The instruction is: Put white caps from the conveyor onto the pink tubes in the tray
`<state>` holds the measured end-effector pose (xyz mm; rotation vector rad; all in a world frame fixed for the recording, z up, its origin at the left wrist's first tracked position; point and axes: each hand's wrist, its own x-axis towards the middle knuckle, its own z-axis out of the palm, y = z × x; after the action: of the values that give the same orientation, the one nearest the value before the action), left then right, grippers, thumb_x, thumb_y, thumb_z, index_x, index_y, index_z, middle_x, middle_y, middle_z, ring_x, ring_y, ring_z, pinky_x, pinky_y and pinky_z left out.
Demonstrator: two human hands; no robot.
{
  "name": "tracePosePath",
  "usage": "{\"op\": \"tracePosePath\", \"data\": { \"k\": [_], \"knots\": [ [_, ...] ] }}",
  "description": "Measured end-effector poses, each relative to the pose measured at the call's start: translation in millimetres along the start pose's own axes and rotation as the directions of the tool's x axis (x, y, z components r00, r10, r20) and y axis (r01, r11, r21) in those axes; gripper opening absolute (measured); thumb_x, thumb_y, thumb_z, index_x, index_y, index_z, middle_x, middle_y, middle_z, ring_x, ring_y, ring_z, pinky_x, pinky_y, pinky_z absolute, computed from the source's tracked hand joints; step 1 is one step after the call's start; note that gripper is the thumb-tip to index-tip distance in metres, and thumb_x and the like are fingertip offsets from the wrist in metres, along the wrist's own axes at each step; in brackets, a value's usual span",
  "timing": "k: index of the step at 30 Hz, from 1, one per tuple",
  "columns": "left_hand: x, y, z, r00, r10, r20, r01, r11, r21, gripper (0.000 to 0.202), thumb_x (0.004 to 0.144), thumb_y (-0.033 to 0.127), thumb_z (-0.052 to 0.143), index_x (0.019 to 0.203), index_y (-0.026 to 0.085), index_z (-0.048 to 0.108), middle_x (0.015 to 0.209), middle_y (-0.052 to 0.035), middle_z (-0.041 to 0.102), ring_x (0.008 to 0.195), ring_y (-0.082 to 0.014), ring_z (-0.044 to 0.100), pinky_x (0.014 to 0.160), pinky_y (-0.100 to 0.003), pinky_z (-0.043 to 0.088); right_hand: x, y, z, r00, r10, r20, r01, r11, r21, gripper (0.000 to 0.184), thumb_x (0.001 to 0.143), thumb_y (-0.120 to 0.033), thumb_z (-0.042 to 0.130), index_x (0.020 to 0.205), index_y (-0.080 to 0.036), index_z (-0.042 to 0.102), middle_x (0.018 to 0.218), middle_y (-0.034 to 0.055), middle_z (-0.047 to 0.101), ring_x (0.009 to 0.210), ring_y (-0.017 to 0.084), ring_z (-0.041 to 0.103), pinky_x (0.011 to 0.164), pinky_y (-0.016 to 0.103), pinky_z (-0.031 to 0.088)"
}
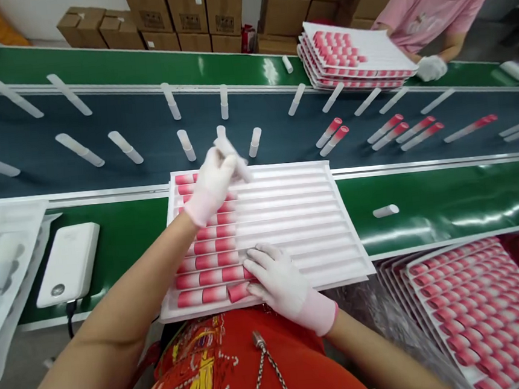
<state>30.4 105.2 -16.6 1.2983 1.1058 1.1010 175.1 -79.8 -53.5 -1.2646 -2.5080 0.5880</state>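
Note:
My left hand (215,177), in a white glove, is closed on a white tube (237,160) blurred by motion, above the upper part of a white ridged tray (308,226). In the tray's left part lie rows of short red-and-white tubes (216,245). Low on the tray, my gloved right hand (283,283) has its fingers bent, with the thumb against the end of a slightly tilted red-and-white tube (238,291) in the bottom row. Its other fingers lie close to the row above and hide part of it.
Behind the tray, a dark belt (274,105) carries standing white tubes (185,145) and red-topped tubes (329,132). A white power bank (69,264) lies left; filled trays (492,313) are stacked lower right. Across the belt, a person's gloved hand (431,68) is beside stacked trays (356,56).

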Motion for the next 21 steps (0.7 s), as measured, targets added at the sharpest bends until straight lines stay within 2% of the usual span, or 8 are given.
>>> {"op": "tracePosePath", "data": {
  "k": [2,4,7,10,12,13,17,21],
  "knots": [
    [-39.0,5.0,-20.1,0.994,-0.084,0.071,0.097,0.975,-0.198,0.018,0.1,0.033,0.046,0.11,0.017,0.046,0.111,-0.0088,0.062,0.108,-0.0212,0.065,0.097,-0.046,0.055,-4.3,2.6,0.8,1.0,-0.014,-0.002,0.014,1.0,0.002,0.015,0.093,-0.023,0.06,0.106,-0.017,0.065,0.109,0.0137,0.068,0.114,0.032,0.054,0.093,0.049,0.048],
    [-72.0,5.9,-28.3,0.979,-0.169,0.117,0.197,0.932,-0.304,0.024,0.1,0.036,0.048,0.117,0.02,0.044,0.116,-0.0091,0.059,0.111,-0.021,0.064,0.098,-0.045,0.054,-4.9,7.7,-2.3,1.0,-0.023,-0.013,0.023,0.999,0.036,0.02,0.094,-0.017,0.056,0.112,-0.017,0.064,0.101,0.0115,0.068,0.104,0.029,0.058,0.088,0.047,0.05],
    [-105.9,0.9,-23.0,0.955,-0.257,0.149,0.292,0.903,-0.317,0.035,0.096,0.035,0.054,0.126,0.024,0.04,0.117,-0.0075,0.058,0.108,-0.0195,0.064,0.097,-0.044,0.055,2.8,17.2,-17.5,0.974,0.075,-0.215,-0.024,0.973,0.229,0.038,0.095,-0.016,0.051,0.133,-0.021,0.056,0.102,0.0096,0.066,0.096,0.025,0.06,0.084,0.044,0.052],
    [-124.1,-8.5,-8.7,0.936,-0.29,0.198,0.329,0.921,-0.208,0.034,0.092,0.035,0.058,0.121,0.022,0.047,0.111,-0.0053,0.058,0.101,-0.0181,0.063,0.093,-0.039,0.056,20.6,24.2,-39.8,0.786,0.393,-0.476,-0.026,0.792,0.61,0.032,0.099,-0.024,0.048,0.131,-0.025,0.055,0.102,0.0066,0.065,0.095,0.02,0.064,0.088,0.041,0.054],
    [-130.7,-14.5,0.4,0.925,-0.29,0.246,0.326,0.938,-0.12,0.026,0.092,0.037,0.058,0.11,0.02,0.052,0.105,-0.0044,0.058,0.093,-0.0167,0.063,0.089,-0.036,0.055,34.5,25.0,-50.3,0.656,0.567,-0.498,0.072,0.609,0.79,0.024,0.098,-0.03,0.051,0.121,-0.024,0.055,0.102,0.0055,0.067,0.091,0.018,0.067,0.093,0.042,0.054],
    [-133.0,-16.7,4.1,0.922,-0.283,0.263,0.312,0.947,-0.073,0.024,0.092,0.038,0.057,0.106,0.019,0.053,0.101,-0.0036,0.059,0.088,-0.016,0.063,0.086,-0.035,0.054,40.7,24.0,-52.9,0.628,0.61,-0.483,0.128,0.531,0.838,0.021,0.097,-0.031,0.055,0.116,-0.023,0.055,0.103,0.0056,0.068,0.091,0.018,0.068,0.095,0.043,0.054],
    [-136.9,-14.5,13.1,0.939,-0.241,0.244,0.185,0.955,0.231,0.021,0.095,0.039,0.052,0.107,0.023,0.054,0.078,0.0025,0.058,0.068,-0.0155,0.056,0.068,-0.031,0.047,52.7,15.5,-51.7,0.64,0.639,-0.428,0.262,0.342,0.902,0.019,0.09,-0.028,0.066,0.104,-0.022,0.057,0.111,0.0073,0.07,0.108,0.022,0.068,0.1,0.045,0.053],
    [-135.3,-1.7,16.3,0.983,-0.102,0.155,0.027,0.903,0.428,0.022,0.097,0.037,0.049,0.114,0.025,0.056,0.093,0.0001,0.064,0.08,-0.0182,0.058,0.074,-0.032,0.044,45.9,10.4,-52.6,0.63,0.664,-0.402,0.165,0.392,0.905,0.039,0.083,-0.024,0.07,0.12,-0.023,0.059,0.111,0.0061,0.071,0.107,0.022,0.068,0.099,0.042,0.055]
  ]
}}
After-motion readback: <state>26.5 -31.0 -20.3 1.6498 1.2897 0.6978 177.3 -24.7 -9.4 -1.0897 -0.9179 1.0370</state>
